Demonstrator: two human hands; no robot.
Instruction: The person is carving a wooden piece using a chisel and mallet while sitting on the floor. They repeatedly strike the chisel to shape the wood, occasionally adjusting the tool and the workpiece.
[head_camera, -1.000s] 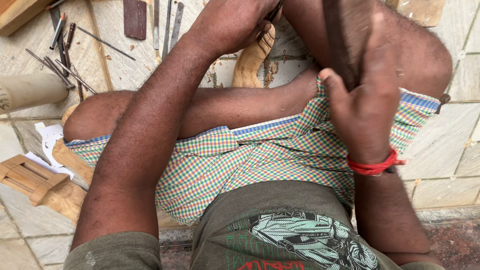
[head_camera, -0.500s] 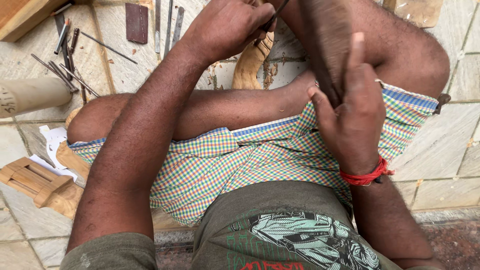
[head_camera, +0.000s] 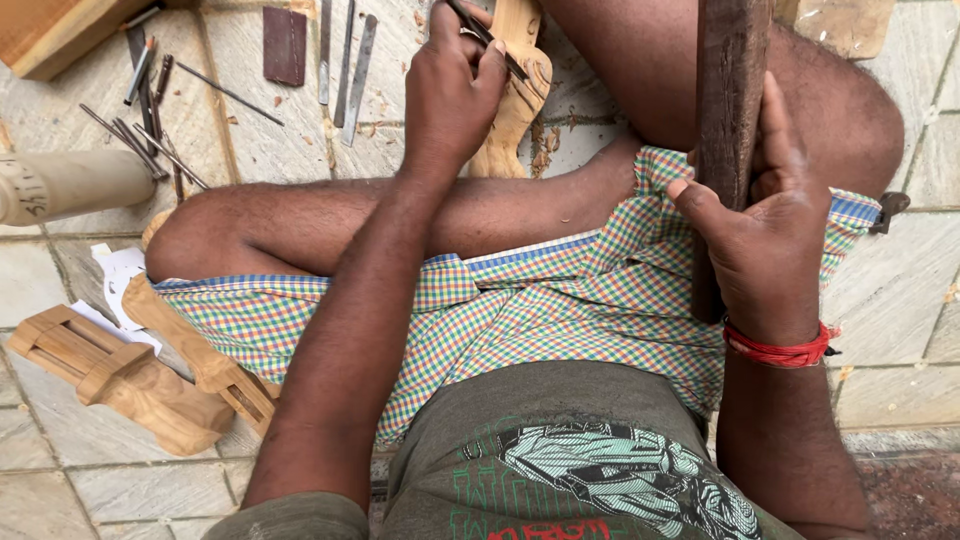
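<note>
Since the earlier frame our right hand (head_camera: 765, 235) has slid lower on the dark wooden mallet (head_camera: 728, 110), fingers wrapped round its upright shaft above the checked cloth (head_camera: 540, 300). Our left hand (head_camera: 455, 85) pinches a thin chisel (head_camera: 490, 40) against the pale carved wood piece (head_camera: 515, 95), just beyond the crossed shin. We sit on a tiled floor (head_camera: 900, 290), metal tools (head_camera: 345, 60) ahead and carved blocks (head_camera: 120, 370) to the left.

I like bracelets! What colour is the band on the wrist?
Red: the wrist band sits just below the right hand, clearest in the head view.
</note>
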